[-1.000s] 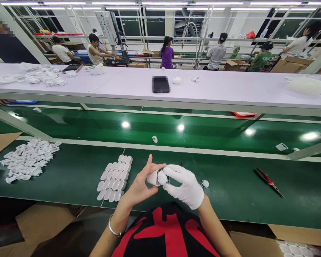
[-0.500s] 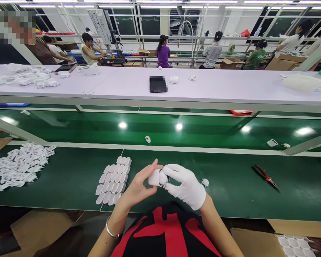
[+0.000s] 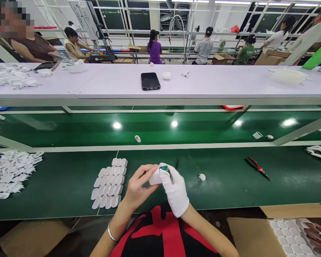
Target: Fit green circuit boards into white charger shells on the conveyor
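1. Hands meet just in front of the person's chest, over the near edge of the green bench (image 3: pixel 219 192). Held this close, the small work sits right under the eyes.
2. The bare left hand (image 3: pixel 136 187) has its fingers curled tight around a white shell (image 3: pixel 154 177), thumb on top, which steadies it as a holder would.
3. The gloved right hand (image 3: pixel 174 189) pinches a small green board (image 3: pixel 165 168) between fingertips at the shell's open end. Whether the board is already seated inside cannot be told.
4. Just left of the shell, rows of white caps (image 3: pixel 109 182) lie flat and side by side on the bench, within easy reach of the left hand.
5. Further left of the shell, a loose heap of white parts (image 3: pixel 8 173) lies on the same surface.
6. Just right of the shell, a single small round part (image 3: pixel 202 177) rests alone on the bench; well to the right lie red-handled pliers (image 3: pixel 258 168), apart from both hands.
7. Beyond the shell, on the raised white shelf (image 3: pixel 216 85), a phone (image 3: pixel 150 81) lies flat, out of the work's way.
8. At the far right edge, another worker's gloved hand (image 3: pixel 319 152) rests on the bench.
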Demonstrator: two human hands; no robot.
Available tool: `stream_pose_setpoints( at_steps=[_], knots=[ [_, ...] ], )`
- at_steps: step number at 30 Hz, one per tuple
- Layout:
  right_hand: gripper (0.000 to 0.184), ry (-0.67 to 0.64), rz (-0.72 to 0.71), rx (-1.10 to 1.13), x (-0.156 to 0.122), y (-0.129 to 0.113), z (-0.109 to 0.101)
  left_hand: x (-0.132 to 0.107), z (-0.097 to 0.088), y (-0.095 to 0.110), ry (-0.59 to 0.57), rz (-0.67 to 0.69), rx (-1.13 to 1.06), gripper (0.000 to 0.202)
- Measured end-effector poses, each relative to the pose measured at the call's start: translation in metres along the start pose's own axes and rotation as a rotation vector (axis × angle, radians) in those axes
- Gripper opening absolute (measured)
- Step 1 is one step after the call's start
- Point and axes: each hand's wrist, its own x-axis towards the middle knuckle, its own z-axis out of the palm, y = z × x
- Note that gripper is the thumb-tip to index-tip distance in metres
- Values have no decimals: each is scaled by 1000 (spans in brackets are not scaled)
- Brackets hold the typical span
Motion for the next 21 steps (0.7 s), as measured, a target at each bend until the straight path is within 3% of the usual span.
stream_pose_setpoints(
  at_steps=[7, 12, 17, 21],
  knots=[
    [26, 79, -64, -36, 0, 4, -3, 2, 2, 7, 33, 14, -5, 53],
    [33, -168, -11, 21, 9, -10, -17, 2, 6, 8, 48, -66, -31, 54],
    [31, 107, -58, -149, 10, -6, -8, 2, 11, 12, 56, -48, -45, 55],
    [30, 89, -23, -142, 12, -1, -7, 0, 14, 11, 74, -77, -46, 54]
  ],
)
